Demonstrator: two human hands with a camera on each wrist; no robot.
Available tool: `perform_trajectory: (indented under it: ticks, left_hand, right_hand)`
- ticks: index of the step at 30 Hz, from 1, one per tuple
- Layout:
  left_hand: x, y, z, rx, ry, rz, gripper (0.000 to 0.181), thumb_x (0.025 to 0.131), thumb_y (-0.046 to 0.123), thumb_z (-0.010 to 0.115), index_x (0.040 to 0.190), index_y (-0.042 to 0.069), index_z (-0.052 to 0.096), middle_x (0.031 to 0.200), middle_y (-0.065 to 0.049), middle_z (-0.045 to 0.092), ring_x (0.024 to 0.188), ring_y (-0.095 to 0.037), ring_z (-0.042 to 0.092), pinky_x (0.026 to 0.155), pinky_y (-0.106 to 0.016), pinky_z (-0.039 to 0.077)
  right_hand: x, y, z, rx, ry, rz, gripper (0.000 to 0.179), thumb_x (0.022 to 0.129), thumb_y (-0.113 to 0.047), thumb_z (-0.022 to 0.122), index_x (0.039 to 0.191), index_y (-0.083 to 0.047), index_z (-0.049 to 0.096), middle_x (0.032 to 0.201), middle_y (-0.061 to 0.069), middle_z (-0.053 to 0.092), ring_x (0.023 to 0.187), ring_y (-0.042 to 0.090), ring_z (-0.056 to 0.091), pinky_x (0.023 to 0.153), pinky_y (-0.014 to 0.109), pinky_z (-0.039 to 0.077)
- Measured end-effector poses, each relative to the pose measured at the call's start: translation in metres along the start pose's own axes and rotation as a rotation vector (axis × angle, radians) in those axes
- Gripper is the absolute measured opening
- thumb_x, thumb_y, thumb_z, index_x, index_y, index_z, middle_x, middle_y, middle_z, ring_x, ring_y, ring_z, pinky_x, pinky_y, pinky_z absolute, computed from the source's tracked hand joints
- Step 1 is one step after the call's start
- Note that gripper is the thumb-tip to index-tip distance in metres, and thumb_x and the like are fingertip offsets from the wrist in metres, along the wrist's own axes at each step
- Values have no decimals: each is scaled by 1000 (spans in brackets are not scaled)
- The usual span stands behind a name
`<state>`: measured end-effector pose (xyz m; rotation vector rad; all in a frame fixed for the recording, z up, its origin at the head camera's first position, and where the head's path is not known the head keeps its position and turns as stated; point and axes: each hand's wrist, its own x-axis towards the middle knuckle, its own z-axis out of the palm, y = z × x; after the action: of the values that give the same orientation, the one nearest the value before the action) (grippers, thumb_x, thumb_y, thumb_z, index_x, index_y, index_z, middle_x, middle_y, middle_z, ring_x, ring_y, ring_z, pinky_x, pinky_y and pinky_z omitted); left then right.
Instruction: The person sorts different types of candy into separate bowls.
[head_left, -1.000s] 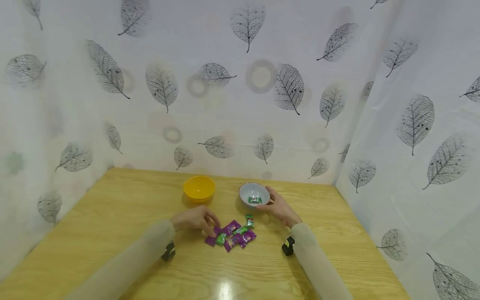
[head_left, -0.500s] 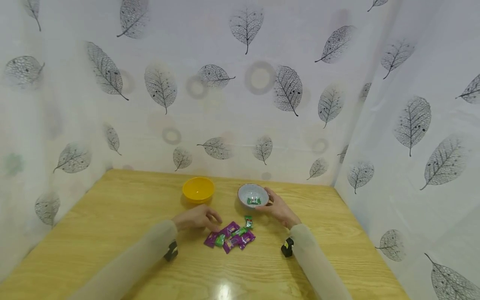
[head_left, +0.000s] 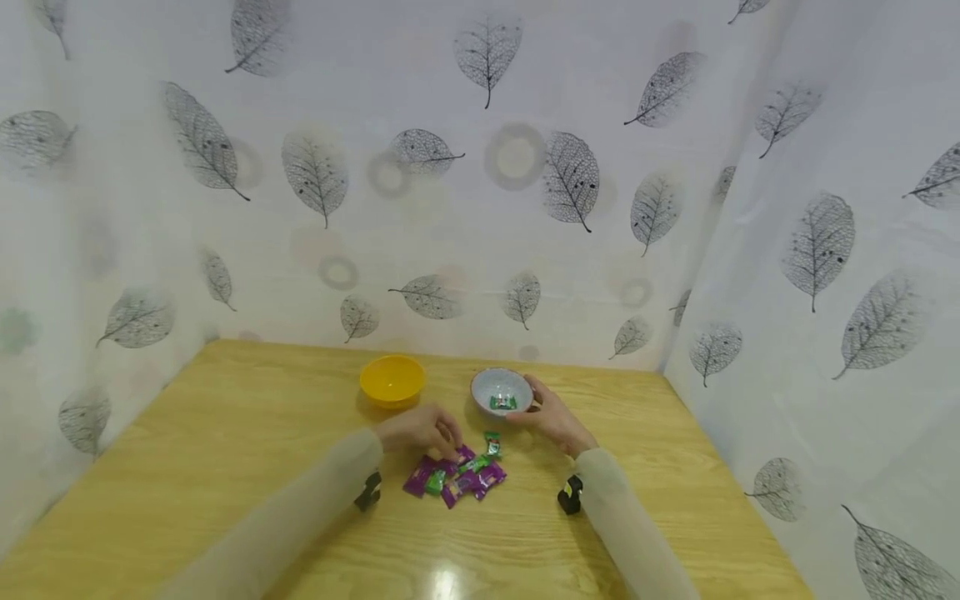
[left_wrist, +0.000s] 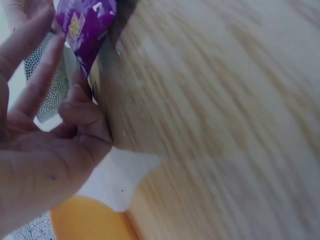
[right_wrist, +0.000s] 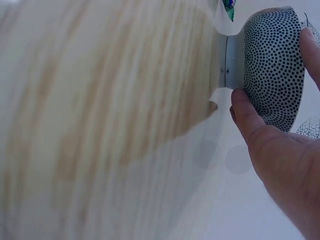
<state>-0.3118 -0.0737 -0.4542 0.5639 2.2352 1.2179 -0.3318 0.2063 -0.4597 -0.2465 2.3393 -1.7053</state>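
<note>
My left hand [head_left: 429, 433] is over the group of wrapped candies, its fingertips pinching a purple candy [left_wrist: 87, 30] that shows large in the left wrist view. Other purple candies [head_left: 489, 479] and green candies [head_left: 436, 481] lie close together on the table, with a green candy [head_left: 492, 443] at the far end of the group. On the right, my right hand [head_left: 553, 422] grips the side of a light bowl [head_left: 487, 385], with a green candy [head_left: 503, 403] inside. Black dots cover the bowl's outside [right_wrist: 274, 65] in the right wrist view.
A yellow bowl [head_left: 392, 379] stands left of the light bowl, behind my left hand. The wooden table [head_left: 285, 417] ends at a leaf-patterned curtain [head_left: 450, 217] at the back. Another curtain [head_left: 795, 275] hangs along the right side.
My left hand has moved right, from the left part of the candies to a purple one farther back. The right hand stays at the light bowl.
</note>
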Motion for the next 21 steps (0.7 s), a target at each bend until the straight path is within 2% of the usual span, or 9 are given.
perform_trajectory:
  ticks: [3, 7, 13, 21]
  left_hand:
    - [-4, -5, -2, -7, -48, 43, 14, 81, 13, 80, 90, 5, 72, 87, -2, 70, 77, -14, 58, 74, -25, 51]
    - [-12, -13, -8, 28, -108, 118, 14, 79, 13, 80, 89, 6, 72, 86, -1, 71, 78, -14, 61, 76, -27, 51]
    - [-24, -11, -6, 105, -147, 121, 19, 75, 13, 84, 91, 13, 74, 91, 0, 69, 86, -17, 60, 80, -30, 50]
    - [-22, -11, -3, 227, -138, 92, 27, 72, 15, 86, 95, 23, 75, 98, 5, 65, 93, -16, 55, 86, -34, 45]
  right_hand:
    - [0, -1, 1, -2, -19, -12, 100, 82, -14, 79, 157, -8, 13, 161, 23, 17, 146, 44, 23, 114, 52, 35]
    - [-1, -5, 0, -21, -29, -11, 99, 83, -12, 78, 157, -7, 12, 161, 24, 14, 146, 45, 20, 114, 53, 33]
    - [1, -5, -1, -21, -25, -9, 99, 83, -12, 78, 157, -8, 13, 162, 23, 14, 147, 44, 20, 114, 52, 34]
    - [3, -2, -2, -10, -24, 4, 98, 84, -13, 77, 157, -9, 13, 162, 22, 15, 147, 43, 19, 115, 52, 33]
